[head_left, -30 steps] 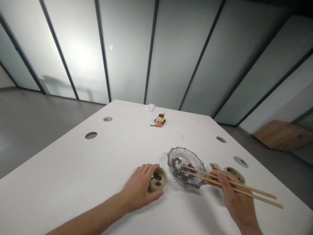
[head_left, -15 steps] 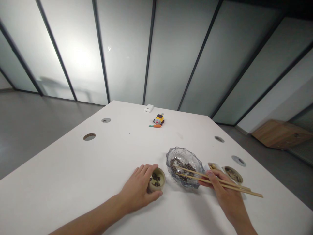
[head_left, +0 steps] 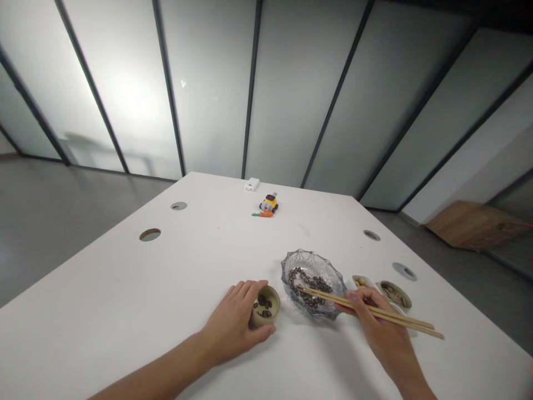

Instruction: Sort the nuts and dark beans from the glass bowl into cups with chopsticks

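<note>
My left hand (head_left: 235, 319) is wrapped round a small pale cup (head_left: 272, 316) standing on the table. Several dark beans (head_left: 263, 303) lie inside that cup. In my right hand (head_left: 375, 319) is a pair of wooden chopsticks (head_left: 400, 318), their tips close together down among the beans. Those tips reach into a scalloped clear glass bowl (head_left: 291, 261), which holds many dark brown beans (head_left: 318, 286). Whether a bean is pinched between the tips is too small to tell.
Right of the bowl, partly behind my right hand, are a white dish (head_left: 358, 279) and a round bowl of pale pieces (head_left: 395, 294). Farther back on the white table (head_left: 187, 266) are a toy car (head_left: 268, 203), a toy carrot (head_left: 263, 214) and a white box-shaped device (head_left: 252, 184).
The chopstick tips have come together over the beans in the glass bowl. My left hand stays on the cup, and the view has shifted slightly.
</note>
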`<move>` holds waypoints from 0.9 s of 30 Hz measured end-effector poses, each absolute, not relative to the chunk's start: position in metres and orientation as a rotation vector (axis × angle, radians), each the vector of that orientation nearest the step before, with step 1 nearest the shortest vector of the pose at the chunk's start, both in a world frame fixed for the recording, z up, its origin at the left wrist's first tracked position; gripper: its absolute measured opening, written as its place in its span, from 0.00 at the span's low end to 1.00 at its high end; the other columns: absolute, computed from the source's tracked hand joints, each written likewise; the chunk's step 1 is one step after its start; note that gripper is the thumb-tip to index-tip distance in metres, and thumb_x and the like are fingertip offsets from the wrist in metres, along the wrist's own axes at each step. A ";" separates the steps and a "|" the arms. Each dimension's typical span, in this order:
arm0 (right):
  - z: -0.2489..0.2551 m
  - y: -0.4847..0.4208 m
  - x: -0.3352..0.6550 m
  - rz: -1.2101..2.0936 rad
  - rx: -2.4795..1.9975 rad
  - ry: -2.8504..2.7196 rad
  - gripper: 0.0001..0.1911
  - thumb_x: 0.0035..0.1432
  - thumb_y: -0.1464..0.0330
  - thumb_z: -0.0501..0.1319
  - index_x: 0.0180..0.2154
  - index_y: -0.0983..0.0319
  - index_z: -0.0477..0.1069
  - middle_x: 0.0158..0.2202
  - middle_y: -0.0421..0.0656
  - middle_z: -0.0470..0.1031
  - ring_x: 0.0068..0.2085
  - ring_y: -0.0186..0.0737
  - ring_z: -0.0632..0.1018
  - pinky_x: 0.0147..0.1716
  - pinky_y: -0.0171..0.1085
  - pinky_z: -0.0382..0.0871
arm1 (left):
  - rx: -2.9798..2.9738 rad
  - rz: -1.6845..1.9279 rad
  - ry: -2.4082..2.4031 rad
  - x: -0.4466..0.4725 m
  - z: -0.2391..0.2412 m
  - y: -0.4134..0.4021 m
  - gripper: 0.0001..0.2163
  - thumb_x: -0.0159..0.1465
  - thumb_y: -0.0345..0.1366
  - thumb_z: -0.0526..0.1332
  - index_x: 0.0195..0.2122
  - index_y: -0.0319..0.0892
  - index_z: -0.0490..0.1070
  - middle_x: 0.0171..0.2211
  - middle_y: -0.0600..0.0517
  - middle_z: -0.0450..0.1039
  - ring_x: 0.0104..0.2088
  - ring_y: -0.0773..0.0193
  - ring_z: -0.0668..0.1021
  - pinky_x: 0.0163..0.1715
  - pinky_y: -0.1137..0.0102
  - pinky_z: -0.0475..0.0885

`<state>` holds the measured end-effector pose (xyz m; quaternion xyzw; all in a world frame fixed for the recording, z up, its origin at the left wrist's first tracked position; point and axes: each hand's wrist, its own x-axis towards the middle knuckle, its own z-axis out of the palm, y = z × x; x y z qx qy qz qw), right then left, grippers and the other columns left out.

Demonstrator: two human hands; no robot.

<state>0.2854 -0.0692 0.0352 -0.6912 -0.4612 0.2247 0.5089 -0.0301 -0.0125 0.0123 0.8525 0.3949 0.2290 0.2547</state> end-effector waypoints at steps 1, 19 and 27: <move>0.036 -0.069 0.285 0.538 -1.650 -1.094 0.27 0.51 0.39 0.67 0.27 0.56 0.73 0.29 0.46 0.83 0.35 0.55 0.87 0.38 0.46 0.84 | 2.313 0.622 1.071 -0.030 0.012 -0.013 0.34 0.61 0.39 0.71 0.66 0.49 0.59 0.59 0.45 0.72 0.58 0.46 0.75 0.60 0.49 0.70; 0.026 -0.072 0.275 0.571 -1.524 -1.156 0.21 0.57 0.46 0.68 0.30 0.56 0.76 0.30 0.45 0.85 0.34 0.55 0.88 0.31 0.42 0.85 | 2.299 0.626 1.052 -0.031 0.015 -0.013 0.33 0.61 0.39 0.70 0.66 0.50 0.59 0.59 0.44 0.72 0.58 0.46 0.75 0.61 0.49 0.69; 0.023 -0.072 0.277 0.525 -1.585 -1.181 0.21 0.58 0.45 0.66 0.31 0.56 0.77 0.30 0.46 0.85 0.34 0.54 0.88 0.33 0.42 0.84 | 2.306 0.627 1.065 -0.031 0.014 -0.012 0.33 0.61 0.39 0.71 0.65 0.49 0.60 0.59 0.45 0.72 0.58 0.46 0.75 0.61 0.50 0.69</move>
